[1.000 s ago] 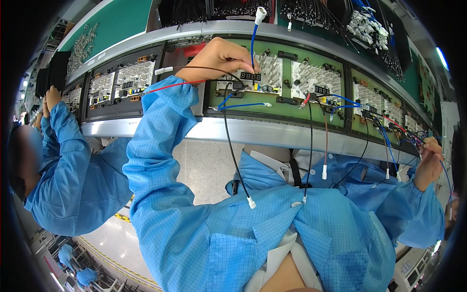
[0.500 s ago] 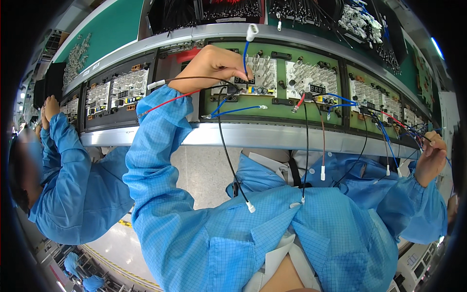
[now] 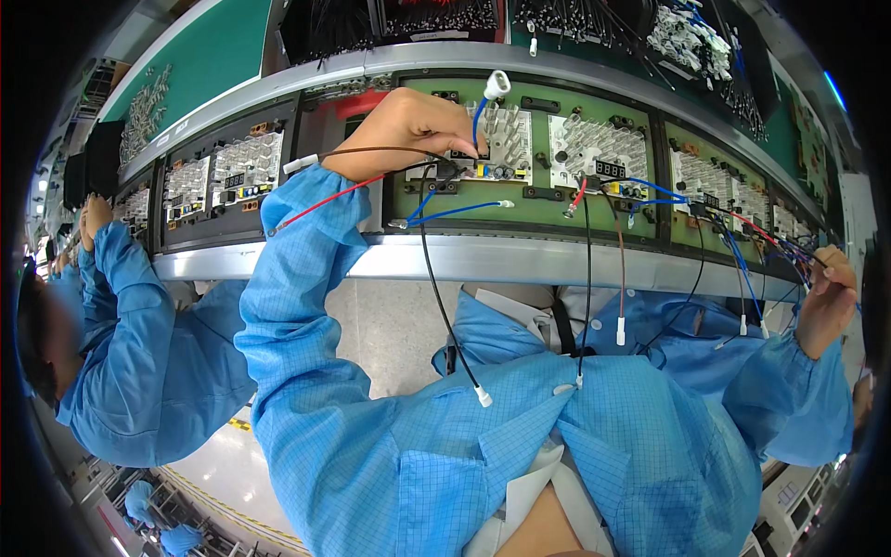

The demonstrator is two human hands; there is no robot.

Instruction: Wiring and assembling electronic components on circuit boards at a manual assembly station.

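My left hand (image 3: 422,125) is closed in a pinch on a short blue wire (image 3: 478,121), its white connector (image 3: 498,85) sticking up. The wire's lower end is at a circuit board (image 3: 506,139) in a green fixture, beside a small display; my fingers hide whether it is seated. A brown wire (image 3: 380,149) and a red wire (image 3: 334,201) pass across my left wrist and sleeve. Far to the right, my right hand (image 3: 829,302) has its fingers closed around a thin dark wire (image 3: 819,262). Other black, brown and blue wires hang from the boards near it.
A metal rail (image 3: 390,257) runs along the bench's near edge. More boards sit in a black fixture (image 3: 209,223) at left. Bins of wires (image 3: 441,19) and a pile of white connectors (image 3: 687,42) lie beyond. A co-worker's hands (image 3: 95,215) are at far left.
The fixture with its boards and hanging wires has shifted slightly right. The blue wire's white connector has tipped right and down. My left hand stays pinched; my right hand has barely moved.
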